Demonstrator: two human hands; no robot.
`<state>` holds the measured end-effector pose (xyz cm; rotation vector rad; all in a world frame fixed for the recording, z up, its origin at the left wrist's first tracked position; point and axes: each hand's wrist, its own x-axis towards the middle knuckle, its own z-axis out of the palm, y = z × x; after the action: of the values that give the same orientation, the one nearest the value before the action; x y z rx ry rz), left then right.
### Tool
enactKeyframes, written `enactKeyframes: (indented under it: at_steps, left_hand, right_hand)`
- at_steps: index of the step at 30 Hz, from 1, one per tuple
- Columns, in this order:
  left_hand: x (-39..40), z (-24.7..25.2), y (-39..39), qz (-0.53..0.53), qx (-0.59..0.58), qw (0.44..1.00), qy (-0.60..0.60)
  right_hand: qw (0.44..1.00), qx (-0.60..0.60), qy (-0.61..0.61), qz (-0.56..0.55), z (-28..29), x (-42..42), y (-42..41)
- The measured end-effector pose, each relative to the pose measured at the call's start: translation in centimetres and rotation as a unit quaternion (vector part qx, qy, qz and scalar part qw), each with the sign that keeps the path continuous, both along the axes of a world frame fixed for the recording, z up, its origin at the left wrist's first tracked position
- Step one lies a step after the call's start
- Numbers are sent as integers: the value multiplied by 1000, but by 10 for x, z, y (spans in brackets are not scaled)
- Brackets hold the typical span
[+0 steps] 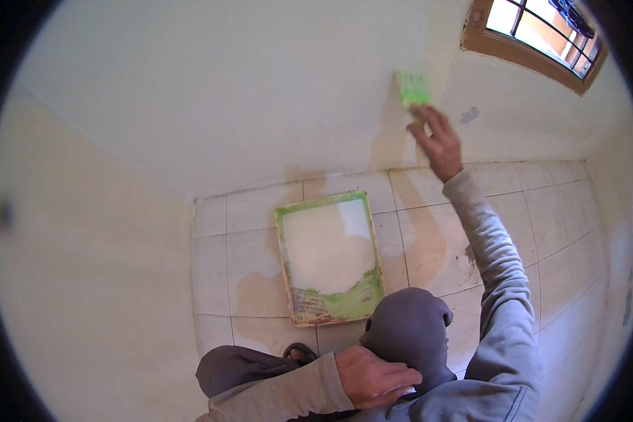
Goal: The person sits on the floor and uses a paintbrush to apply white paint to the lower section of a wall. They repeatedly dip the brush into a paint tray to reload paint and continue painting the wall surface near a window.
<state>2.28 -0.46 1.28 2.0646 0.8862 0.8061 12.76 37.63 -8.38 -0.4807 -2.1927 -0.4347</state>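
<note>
My right hand (439, 140) is stretched out to the wall, its fingers around the handle of a paintbrush (413, 94). Bright green covers the brush's lower part, and its bristles, blurred by motion, are at the pale wall (242, 95) near a corner. My left hand (377, 375) rests by my bent right knee (409, 332) with the fingers curled. Something white shows at its fingertips, too small to identify. In front of me on the floor lies a paint tray (348, 306), green-stained, with white paint (322, 242) pooled over most of it.
Light floor tiles (258, 279) meet the walls on several sides. A wood-framed window with bars (533, 58) is at the upper right. Below it, the wall has a grey patch (469, 115). A dark stain (470, 258) marks the floor beside my right sleeve.
</note>
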Motion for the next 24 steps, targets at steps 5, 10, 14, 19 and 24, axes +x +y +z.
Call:
enactKeyframes:
  at_steps: [5, 10, 14, 19, 24]
  left_hand:
    - [7, 1, -7, 10, 7, 1000, -16]
    - [10, 5, -19, 40, 18, 999, 7]
    - [16, -2, -12, 42, 57, 997, -5]
    - [21, 3, -13, 24, 74, 997, 6]
    - [21, 3, -25, 33, 81, 996, 25]
  right_hand:
    - [957, -226, -181, 21, -134, -2, -28]
    - [871, -479, 68, 89, -101, -19, -95]
    - [780, -619, 7, 87, -51, -40, -128]
    - [805, -577, -107, 82, -108, -67, -140]
    - [820, -549, -146, 71, -144, -72, -148]
